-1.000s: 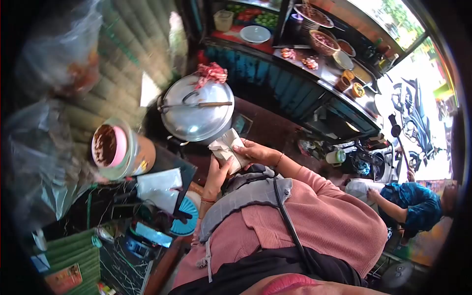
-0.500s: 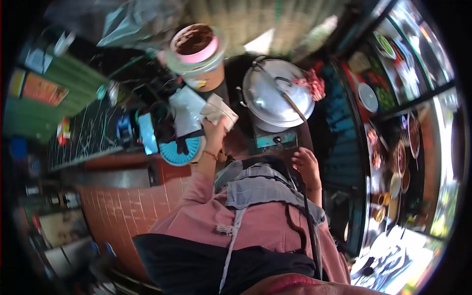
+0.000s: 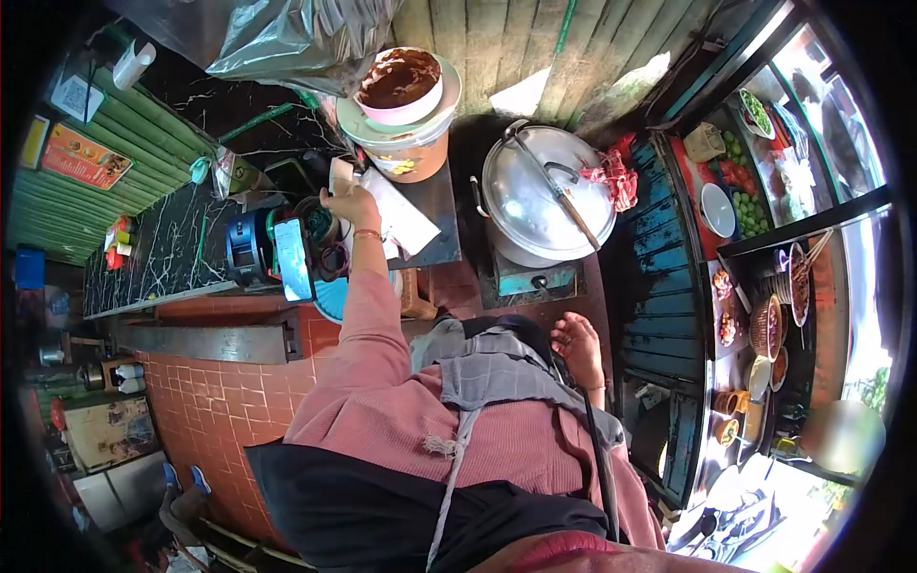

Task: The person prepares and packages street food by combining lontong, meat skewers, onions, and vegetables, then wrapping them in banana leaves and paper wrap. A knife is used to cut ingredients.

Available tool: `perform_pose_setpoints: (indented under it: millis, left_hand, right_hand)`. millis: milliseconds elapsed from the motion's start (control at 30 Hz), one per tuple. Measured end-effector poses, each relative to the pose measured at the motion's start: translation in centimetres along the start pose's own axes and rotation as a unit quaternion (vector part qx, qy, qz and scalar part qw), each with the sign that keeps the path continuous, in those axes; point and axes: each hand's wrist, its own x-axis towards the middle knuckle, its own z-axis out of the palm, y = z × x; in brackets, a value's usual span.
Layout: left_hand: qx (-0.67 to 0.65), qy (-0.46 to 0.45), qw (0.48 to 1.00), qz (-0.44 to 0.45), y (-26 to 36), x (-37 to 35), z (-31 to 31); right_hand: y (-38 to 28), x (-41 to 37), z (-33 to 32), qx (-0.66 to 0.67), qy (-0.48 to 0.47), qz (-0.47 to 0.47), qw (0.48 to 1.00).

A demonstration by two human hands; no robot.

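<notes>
My left hand [image 3: 355, 208] reaches out beside the white paper sheets [image 3: 406, 218] and a small beige piece [image 3: 341, 178], its fingers curled at that piece; what lies between them is too small to tell. To its left are a phone with a lit screen [image 3: 293, 258] and a dark blue device [image 3: 246, 250]. My right hand [image 3: 577, 346] hangs near my waist, fingers loosely apart and holding nothing. Ahead of it a lidded silver pot [image 3: 525, 191] sits on a stove [image 3: 535, 279], with a wooden-handled utensil [image 3: 570, 208] across the lid.
A pink-rimmed bowl of brown paste [image 3: 399, 115] tops a bucket [image 3: 413, 160]. Red plastic [image 3: 621, 180] touches the pot's right side. At the right, shelves hold a white bowl [image 3: 716, 210], green produce [image 3: 750, 212] and a basket [image 3: 766, 327]. A blue plastic item [image 3: 330, 298] is partly hidden by my left arm.
My left hand has moved left and forward from the papers, which now lie lower right of it. My right hand remains near my waist. The head view has shifted.
</notes>
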Motion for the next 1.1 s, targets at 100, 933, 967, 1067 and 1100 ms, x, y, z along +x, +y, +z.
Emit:
perform_pose_setpoints:
  millis: [100, 933, 967, 1067, 1100]
  left_hand:
    - [-0.057, 0.001, 0.998, -0.007, 0.1, -0.4, -0.7]
    - [0.166, -0.966, 0.199, 0.015, 1.2, -53.7, -4.4]
    - [0.175, -0.966, 0.190, 0.034, 1.2, -54.6, -4.3]
    - [0.182, -0.967, 0.170, 0.062, 2.0, -56.1, -4.3]
    - [0.194, -0.964, 0.162, 0.077, 2.3, -56.4, -4.1]
  right_hand:
    - [0.4, -0.3, -1.2, 0.017, 0.017, 0.007, 1.000]
    - [-0.5, -2.2, -29.1, -0.255, -0.047, 0.091, 0.962]
    - [-0.6, -2.7, -29.6, -0.255, -0.028, 0.110, 0.960]
    - [-1.0, -4.7, -29.9, -0.199, -0.026, 0.072, 0.977]
    - [-1.4, -5.1, -29.8, -0.162, -0.034, 0.069, 0.984]
